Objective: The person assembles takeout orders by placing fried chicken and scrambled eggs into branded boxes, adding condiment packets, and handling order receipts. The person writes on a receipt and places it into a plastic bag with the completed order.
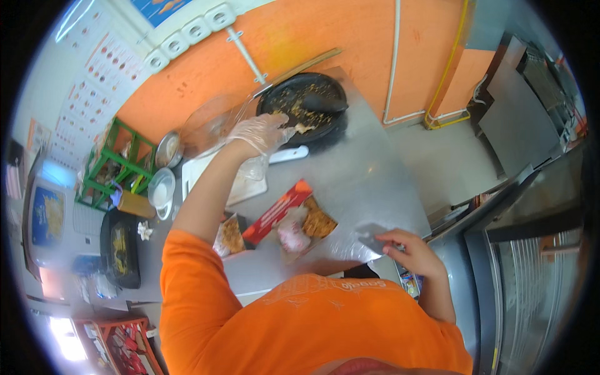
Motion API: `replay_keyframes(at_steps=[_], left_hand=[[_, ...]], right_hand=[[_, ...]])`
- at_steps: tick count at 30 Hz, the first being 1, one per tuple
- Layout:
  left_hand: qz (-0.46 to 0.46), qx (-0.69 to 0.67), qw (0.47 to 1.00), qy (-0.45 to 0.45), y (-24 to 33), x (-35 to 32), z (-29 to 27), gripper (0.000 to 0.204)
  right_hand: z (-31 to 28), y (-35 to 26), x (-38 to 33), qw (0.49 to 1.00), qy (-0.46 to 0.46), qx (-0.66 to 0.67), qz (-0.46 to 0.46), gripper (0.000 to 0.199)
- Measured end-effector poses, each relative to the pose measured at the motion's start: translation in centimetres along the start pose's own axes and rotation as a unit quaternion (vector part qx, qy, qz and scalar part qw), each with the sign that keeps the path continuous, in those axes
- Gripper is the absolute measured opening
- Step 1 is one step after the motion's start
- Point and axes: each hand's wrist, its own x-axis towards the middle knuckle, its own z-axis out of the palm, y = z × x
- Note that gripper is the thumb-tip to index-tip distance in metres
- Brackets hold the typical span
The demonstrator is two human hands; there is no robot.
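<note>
My left hand (261, 132), in a loose clear plastic glove, reaches over the near left rim of a black mortar (340, 128). Its thumb and fingers look apart; the glove blurs their tips. Brown crumbs lie in the mortar, and a pale scrap of food (304, 128) is just beyond the fingertips. A dark pestle (325, 103) leans inside. My bare right hand (409, 251) hovers at the table's near right edge, fingers loosely stretched, holding nothing visible. Between the hands, a red open box (275, 215) holds breaded fried food (319, 222) and a paper-wrapped bundle (292, 234).
Another box with fried food (232, 237) sits beside my left arm. A white cutting board (251, 189) and a white-handled knife (289, 154) lie below the mortar. A wooden-handled strainer (306, 64) rests behind. Bowls and a green rack (112, 153) stand left.
</note>
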Motion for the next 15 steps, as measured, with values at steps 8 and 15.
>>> replay_keyframes(at_steps=[8, 15], left_hand=[[0.024, 0.073, 0.986, -0.150, 0.1, 14.9, 10.2, 0.032], [-0.028, 0.020, 0.998, -0.048, -1.0, 14.3, 10.9, 0.027]], right_hand=[[-6.0, 6.8, -0.6, 0.994, 0.040, -0.068, 0.074, 0.026], [-8.3, 7.8, 3.5, 0.996, 0.044, -0.075, -0.008, 0.025]])
